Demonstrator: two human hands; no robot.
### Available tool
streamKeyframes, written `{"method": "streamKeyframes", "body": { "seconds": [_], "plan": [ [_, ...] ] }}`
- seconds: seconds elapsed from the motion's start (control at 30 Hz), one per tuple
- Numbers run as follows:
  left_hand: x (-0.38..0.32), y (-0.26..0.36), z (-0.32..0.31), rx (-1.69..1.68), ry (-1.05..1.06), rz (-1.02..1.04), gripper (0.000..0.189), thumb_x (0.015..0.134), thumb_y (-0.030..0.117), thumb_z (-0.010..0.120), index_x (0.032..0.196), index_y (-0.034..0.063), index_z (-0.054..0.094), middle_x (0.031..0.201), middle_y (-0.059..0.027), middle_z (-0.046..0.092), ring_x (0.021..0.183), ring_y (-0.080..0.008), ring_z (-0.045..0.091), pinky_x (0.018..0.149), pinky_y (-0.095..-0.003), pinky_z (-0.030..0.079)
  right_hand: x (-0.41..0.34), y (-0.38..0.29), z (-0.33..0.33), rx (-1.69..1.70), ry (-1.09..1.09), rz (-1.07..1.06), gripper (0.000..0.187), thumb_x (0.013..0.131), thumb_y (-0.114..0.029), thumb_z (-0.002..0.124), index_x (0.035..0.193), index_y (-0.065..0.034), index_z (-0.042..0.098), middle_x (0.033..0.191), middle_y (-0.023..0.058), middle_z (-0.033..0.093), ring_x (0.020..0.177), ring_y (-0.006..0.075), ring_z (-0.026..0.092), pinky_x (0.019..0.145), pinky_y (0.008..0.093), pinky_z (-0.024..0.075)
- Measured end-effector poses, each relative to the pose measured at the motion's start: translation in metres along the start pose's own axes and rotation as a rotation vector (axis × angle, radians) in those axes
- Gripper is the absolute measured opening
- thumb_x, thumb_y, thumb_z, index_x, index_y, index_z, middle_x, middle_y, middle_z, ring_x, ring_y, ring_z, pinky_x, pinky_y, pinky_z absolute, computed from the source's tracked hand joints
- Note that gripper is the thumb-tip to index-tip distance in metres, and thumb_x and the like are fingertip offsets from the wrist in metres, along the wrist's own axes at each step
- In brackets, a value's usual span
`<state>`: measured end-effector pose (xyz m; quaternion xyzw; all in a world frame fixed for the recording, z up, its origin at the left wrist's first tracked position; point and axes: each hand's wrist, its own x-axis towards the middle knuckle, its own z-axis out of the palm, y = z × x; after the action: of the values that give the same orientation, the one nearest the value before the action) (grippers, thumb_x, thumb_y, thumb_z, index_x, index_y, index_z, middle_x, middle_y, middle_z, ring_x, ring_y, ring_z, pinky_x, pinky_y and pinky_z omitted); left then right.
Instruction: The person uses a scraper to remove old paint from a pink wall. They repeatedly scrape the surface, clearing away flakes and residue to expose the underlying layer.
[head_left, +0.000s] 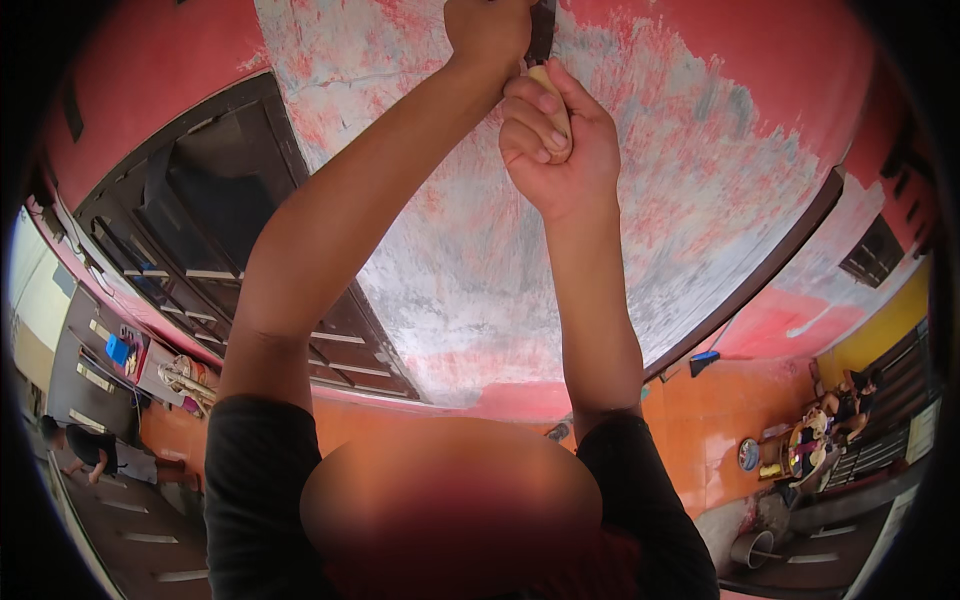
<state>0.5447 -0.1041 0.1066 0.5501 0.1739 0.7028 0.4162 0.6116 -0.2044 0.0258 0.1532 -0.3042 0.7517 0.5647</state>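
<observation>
My right hand (562, 139) is wrapped around the pale wooden handle (559, 120) of a bladed hand tool. Its dark metal blade (541, 34) points up and is cut off by the top of the picture. Beside the blade, my left hand (491, 34) is bent at the wrist with its back to me; its fingers are hidden, so I cannot tell whether it grips the tool. Both arms are raised before a wall (465, 247), where patchy pink paint gives way to bare white and grey areas.
Dark wooden doors (225, 165) stand left of the worked wall. A person (90, 454) stands far left; another (855, 405) sits far right near a cluttered round table (796, 450). A blue broom head (703, 363) and a metal pail (752, 550) are on the right. A blur covers the lower middle.
</observation>
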Motion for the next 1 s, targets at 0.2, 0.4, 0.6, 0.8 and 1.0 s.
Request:
{"method": "streamKeyframes", "body": {
  "seconds": [0.2, 0.4, 0.6, 0.8, 1.0],
  "plan": [
    [-0.006, 0.005, 0.003, 0.253, 0.037, 0.067, 0.022, 0.09, 0.02, 0.071, 0.091, -0.002, 0.077, 0.077, -0.0094, 0.073, 0.065, -0.018, 0.065, 0.059, -0.0339, 0.049, -0.001, -0.003, 0.004, 0.047, -0.001, -0.016, 0.027, 0.11, -0.023, 0.043, 0.088, -0.006, 0.046, 0.074, 0.0048, 0.05, 0.048, 0.0112, 0.04, 0.044, 0.0269, 0.031],
    [-0.003, 0.003, -0.003, 0.182, -0.021, 0.094, 0.027, 0.09, 0.025, 0.07, 0.09, -0.0009, 0.078, 0.076, -0.0109, 0.074, 0.067, -0.0188, 0.067, 0.061, -0.0348, 0.05, 0.001, 0.002, 0.001, 0.027, -0.002, -0.01, 0.024, 0.109, -0.023, 0.045, 0.09, -0.0069, 0.046, 0.073, 0.0042, 0.052, 0.048, 0.0113, 0.041, 0.043, 0.0268, 0.0306],
    [-0.008, 0.008, 0.005, 0.157, -0.002, -0.014, 0.02, 0.09, 0.019, 0.071, 0.089, -0.0008, 0.077, 0.077, -0.0071, 0.073, 0.066, -0.016, 0.065, 0.058, -0.0337, 0.048, 0.001, -0.006, 0.006, 0.019, 0.023, -0.03, 0.022, 0.108, -0.023, 0.046, 0.091, -0.0094, 0.047, 0.071, 0.0028, 0.052, 0.047, 0.0109, 0.042, 0.043, 0.0272, 0.0307],
    [-0.01, 0.001, 0.005, -0.008, -0.038, -0.054, 0.015, 0.092, 0.013, 0.069, 0.09, -0.0006, 0.074, 0.075, -0.0071, 0.07, 0.062, -0.0159, 0.063, 0.056, -0.0311, 0.048, -0.005, -0.002, -0.001, 0.004, 0.026, -0.021, 0.023, 0.108, -0.021, 0.045, 0.087, -0.0111, 0.047, 0.07, 0.0021, 0.051, 0.047, 0.0104, 0.041, 0.043, 0.0273, 0.0297],
    [-0.007, -0.002, 0.006, 0.035, -0.016, -0.061, 0.018, 0.093, 0.015, 0.068, 0.095, -0.0007, 0.075, 0.078, -0.0071, 0.071, 0.063, -0.0156, 0.063, 0.056, -0.0309, 0.049, -0.006, -0.005, 0.007, 0.021, 0.035, -0.024, 0.024, 0.107, -0.022, 0.047, 0.086, -0.0122, 0.045, 0.071, 0.0017, 0.051, 0.047, 0.0104, 0.041, 0.044, 0.0273, 0.0293]
  ]
}}
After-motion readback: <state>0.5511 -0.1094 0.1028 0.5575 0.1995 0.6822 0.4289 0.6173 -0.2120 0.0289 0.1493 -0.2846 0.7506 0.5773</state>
